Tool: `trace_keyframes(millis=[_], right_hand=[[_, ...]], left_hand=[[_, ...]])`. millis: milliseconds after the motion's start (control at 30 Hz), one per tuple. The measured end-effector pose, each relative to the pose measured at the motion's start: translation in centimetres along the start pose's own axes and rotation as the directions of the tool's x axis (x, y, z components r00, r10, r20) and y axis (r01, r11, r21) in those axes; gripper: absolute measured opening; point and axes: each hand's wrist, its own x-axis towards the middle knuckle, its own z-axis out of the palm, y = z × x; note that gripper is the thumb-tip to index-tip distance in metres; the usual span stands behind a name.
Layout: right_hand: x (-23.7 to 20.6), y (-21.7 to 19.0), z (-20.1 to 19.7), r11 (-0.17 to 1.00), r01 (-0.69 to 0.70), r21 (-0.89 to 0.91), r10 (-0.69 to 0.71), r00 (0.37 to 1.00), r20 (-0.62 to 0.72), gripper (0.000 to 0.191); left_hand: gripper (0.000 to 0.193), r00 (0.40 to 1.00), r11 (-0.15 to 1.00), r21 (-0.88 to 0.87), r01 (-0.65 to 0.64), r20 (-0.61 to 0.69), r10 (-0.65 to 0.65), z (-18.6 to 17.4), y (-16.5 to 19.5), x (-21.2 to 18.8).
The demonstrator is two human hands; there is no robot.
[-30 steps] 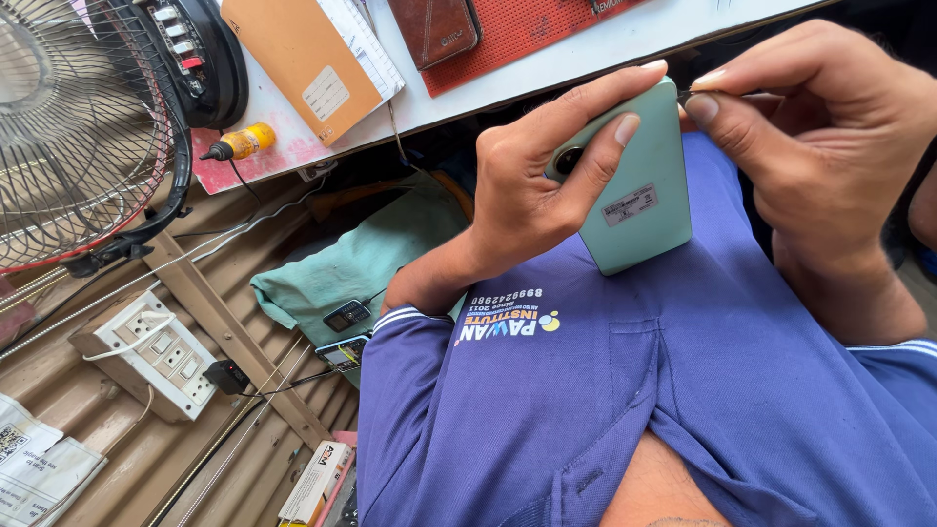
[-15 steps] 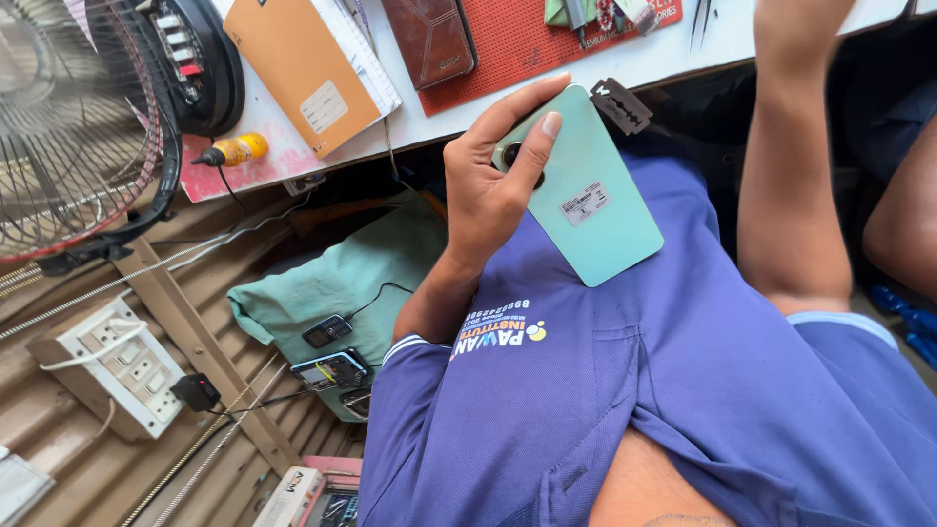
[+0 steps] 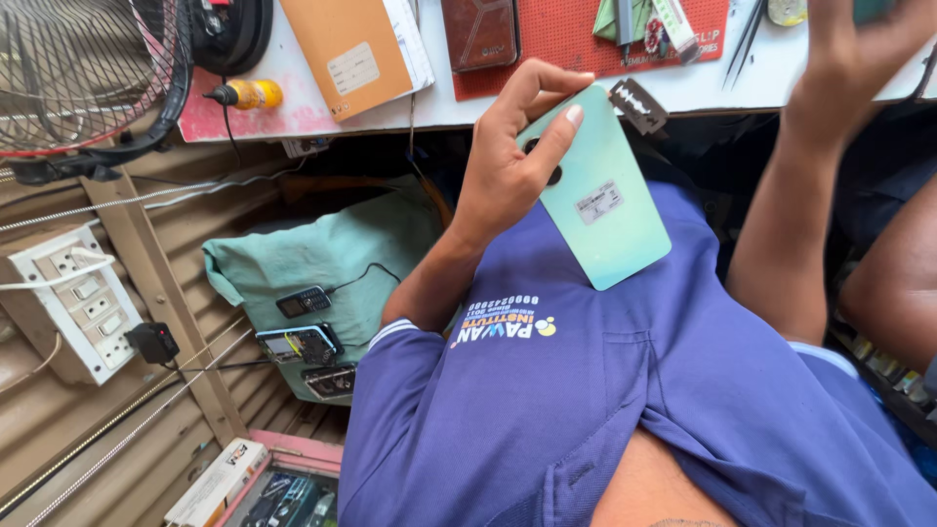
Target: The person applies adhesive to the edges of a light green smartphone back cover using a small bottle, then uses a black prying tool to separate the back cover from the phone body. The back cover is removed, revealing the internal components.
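My left hand (image 3: 508,166) grips a pale green phone back (image 3: 605,210) by its upper part, thumb and fingers wrapped around the camera end, held over my blue shirt (image 3: 605,390). A razor blade (image 3: 639,105) sticks out at the phone's top corner, next to the table edge. My right hand (image 3: 859,49) is lifted away from the phone to the white table (image 3: 761,83) at the top right. Its fingertips are cut off by the frame, with something teal just beside them.
On the table lie a red mat (image 3: 586,39), a dark phone (image 3: 478,29), a tan booklet (image 3: 356,49), tweezers (image 3: 747,39) and a yellow-handled tool (image 3: 249,95). A fan (image 3: 78,78) and a switchboard (image 3: 73,293) are at the left. Small phones (image 3: 303,342) rest on a green cloth (image 3: 322,254).
My right hand has let go of the phone's top edge and risen to the table. The blade stays lodged at the phone's corner. My left hand still holds the phone.
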Motion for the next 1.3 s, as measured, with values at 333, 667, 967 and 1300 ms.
trace_keyframes(millis=[333,667,967,1300], right_hand=[[-13.1,-5.2,-10.3,0.898,0.424,-0.116,-0.361,0.861,0.359,0.053],[-12.3,-8.4,-8.6,0.838,0.525,-0.145,-0.435,0.805,0.402,0.053],[-12.3,-9.1,-8.5,0.815,0.555,-0.168,-0.452,0.79,0.414,0.052],[-12.2,-9.2,-8.7,0.81,0.568,-0.15,-0.46,0.772,0.438,0.053]], left_hand=[[0.017,0.999,0.996,0.076,0.038,0.037,-0.041,0.1,-1.0,0.7],[0.013,0.997,0.997,0.08,0.012,0.079,-0.018,1.0,-0.4,0.5],[0.013,0.996,0.996,0.086,0.002,0.087,-0.009,1.1,-0.7,0.3],[0.014,0.996,0.995,0.094,-0.012,0.089,0.003,1.0,-0.6,0.2]])
